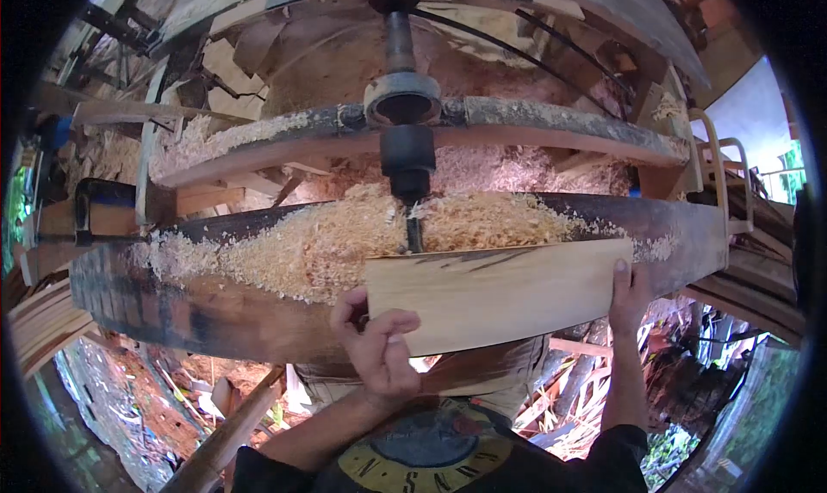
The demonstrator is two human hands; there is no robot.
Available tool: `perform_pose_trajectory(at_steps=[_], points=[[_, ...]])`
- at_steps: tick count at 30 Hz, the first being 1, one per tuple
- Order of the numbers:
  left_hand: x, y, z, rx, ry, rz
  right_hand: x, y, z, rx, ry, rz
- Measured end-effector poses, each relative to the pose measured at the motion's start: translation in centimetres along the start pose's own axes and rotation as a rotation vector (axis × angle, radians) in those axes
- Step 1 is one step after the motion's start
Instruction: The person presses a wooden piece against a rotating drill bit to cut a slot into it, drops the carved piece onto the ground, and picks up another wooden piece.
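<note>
A pale rectangular wooden board (500, 297) stands tilted on the bench, its long upper edge against the spindle's narrow cutting bit (414, 233). At its left end, my left hand (379, 342) has curled fingers, closed about the lower left corner. My right hand (631, 293) grips the right end, thumb on the near face and the other fingers mostly hidden. Above the bit sits a black chuck (407, 159) on a vertical shaft. Dark streaks run along the board's top edge.
Wood shavings (301, 243) are heaped around the bit on the dark curved worktop (207, 316). Behind it runs a dusty wooden crossbeam (534, 131). A metal tube frame (722, 161) stands at right. Scraps and a pole (233, 433) lie below.
</note>
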State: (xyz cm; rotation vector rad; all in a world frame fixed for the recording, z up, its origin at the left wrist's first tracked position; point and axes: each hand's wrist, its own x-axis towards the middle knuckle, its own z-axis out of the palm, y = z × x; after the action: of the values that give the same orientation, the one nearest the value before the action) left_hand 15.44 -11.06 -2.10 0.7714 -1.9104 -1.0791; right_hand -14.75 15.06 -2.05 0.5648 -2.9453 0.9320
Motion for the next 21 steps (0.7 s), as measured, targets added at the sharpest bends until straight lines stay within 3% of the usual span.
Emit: perform_pose_trajectory(at_steps=[9, 19, 21], points=[[-0.4, 1.4, 3.2, -0.051, -0.049, -0.009, 2.0, 3.4, -1.1, -0.001, 0.056, -0.052], [0.0, -0.7, -1.9, -0.012, 0.031, -0.013, -0.5, -1.4, 1.6, -0.100, 0.056, -0.165], [0.3, -1.5, -3.9, -0.021, 0.036, -0.059, -1.4, -5.4, 2.5, 0.232, -0.059, -0.119]])
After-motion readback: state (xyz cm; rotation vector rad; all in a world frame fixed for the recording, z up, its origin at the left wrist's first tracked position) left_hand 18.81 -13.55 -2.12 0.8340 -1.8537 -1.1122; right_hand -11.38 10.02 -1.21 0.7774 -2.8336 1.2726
